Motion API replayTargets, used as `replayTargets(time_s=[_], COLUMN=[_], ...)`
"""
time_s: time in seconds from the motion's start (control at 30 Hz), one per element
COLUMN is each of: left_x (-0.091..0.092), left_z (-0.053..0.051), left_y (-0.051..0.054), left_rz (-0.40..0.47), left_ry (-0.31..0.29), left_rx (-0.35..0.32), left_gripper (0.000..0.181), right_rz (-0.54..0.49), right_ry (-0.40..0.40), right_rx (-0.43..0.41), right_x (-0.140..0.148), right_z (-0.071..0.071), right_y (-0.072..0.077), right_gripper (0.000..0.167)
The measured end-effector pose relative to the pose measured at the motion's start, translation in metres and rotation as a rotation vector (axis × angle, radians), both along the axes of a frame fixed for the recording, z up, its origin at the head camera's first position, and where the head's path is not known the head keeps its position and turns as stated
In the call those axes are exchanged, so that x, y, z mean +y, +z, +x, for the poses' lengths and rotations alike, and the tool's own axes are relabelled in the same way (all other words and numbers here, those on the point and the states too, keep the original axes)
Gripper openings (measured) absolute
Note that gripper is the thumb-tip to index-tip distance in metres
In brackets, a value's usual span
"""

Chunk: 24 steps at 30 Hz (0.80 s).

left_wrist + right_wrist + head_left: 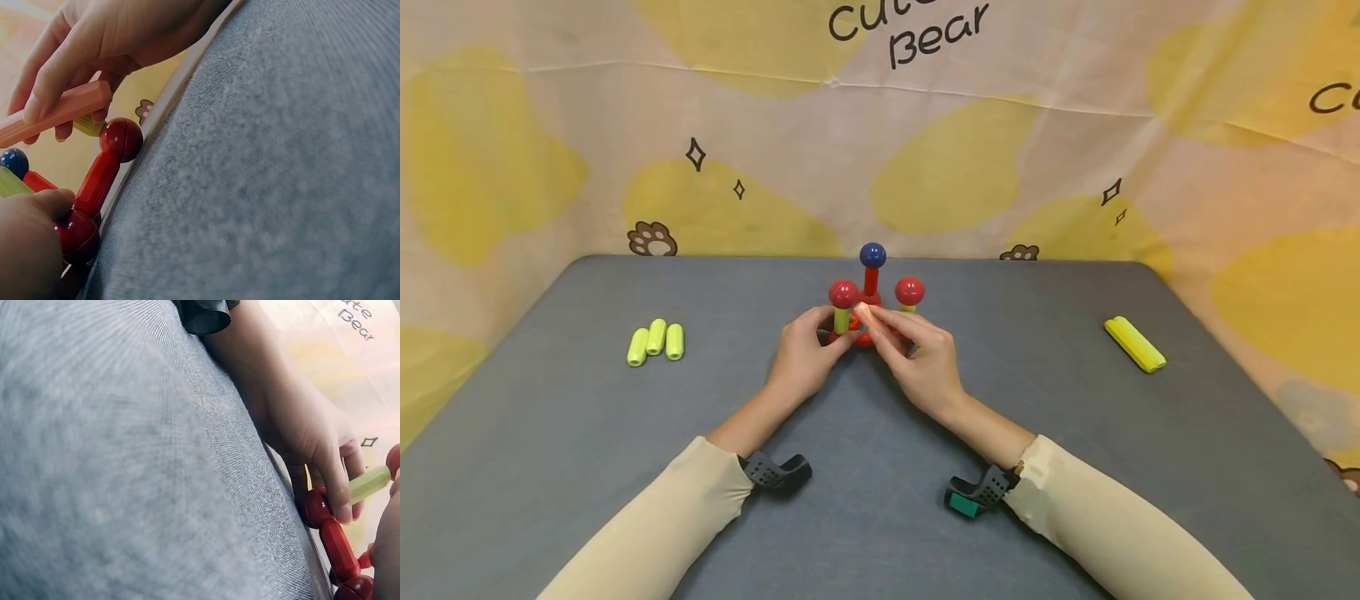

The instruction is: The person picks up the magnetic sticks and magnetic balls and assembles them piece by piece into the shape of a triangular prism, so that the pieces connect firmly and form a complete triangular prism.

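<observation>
In the middle of the table stands a small frame of rods and balls. A blue ball tops its red upright rod, and red balls cap yellow-green uprights. My left hand holds the frame's near left corner, its thumb and fingers about a red ball at the foot of a yellow-green rod. Between thumb and fingers, my right hand pinches an orange rod, held slanted above the red base rod. Fingers hide part of the base.
Three short yellow-green rods lie on the left of the grey table. Longer yellow rods lie side by side on the right. A patterned cloth hangs behind the table's far edge.
</observation>
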<state>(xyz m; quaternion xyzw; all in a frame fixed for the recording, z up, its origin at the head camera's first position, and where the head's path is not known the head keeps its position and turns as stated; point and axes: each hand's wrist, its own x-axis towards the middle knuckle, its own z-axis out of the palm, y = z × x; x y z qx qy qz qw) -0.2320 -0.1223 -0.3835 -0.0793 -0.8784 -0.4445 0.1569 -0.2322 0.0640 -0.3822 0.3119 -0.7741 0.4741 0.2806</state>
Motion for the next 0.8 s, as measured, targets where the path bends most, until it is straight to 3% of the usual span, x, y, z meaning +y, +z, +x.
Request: replayTargets(time_s=[0.23, 0.37, 0.43, 0.53, 0.67, 0.73, 0.8], left_x=[-0.002, -0.001, -0.001, 0.0, 0.001, 0.001, 0.001], left_z=[0.001, 0.002, 0.002, 0.002, 0.001, 0.001, 0.001], left_y=[0.001, 0.001, 0.001, 0.002, 0.002, 0.002, 0.002], left_rz=[-0.025, -0.025, -0.018, -0.004, 0.0, 0.003, 0.005], left_ry=[0.002, 0.005, 0.005, 0.008, 0.01, 0.01, 0.011], left_rx=[0.011, 0.002, -0.004, -0.018, -0.031, -0.039, -0.044], left_gripper=[0.029, 0.028, 0.028, 0.03, 0.034, 0.035, 0.035], right_rz=[-0.007, -0.145, -0.221, -0.26, -0.033, 0.106, 0.193], right_ry=[-0.017, -0.108, -0.171, -0.169, 0.032, 0.144, 0.212], right_rx=[0.007, 0.055, 0.026, -0.172, -0.51, -0.584, -0.581], right_x=[-0.002, 0.001, 0.004, 0.014, 0.031, 0.038, 0.042], right_z=[0.001, 0.0, -0.003, -0.011, -0.025, -0.031, -0.034], right_y=[0.001, 0.004, 0.005, 0.005, 0.003, 0.001, 0.0], right_gripper=[0.028, 0.015, 0.015, 0.024, 0.039, 0.048, 0.06])
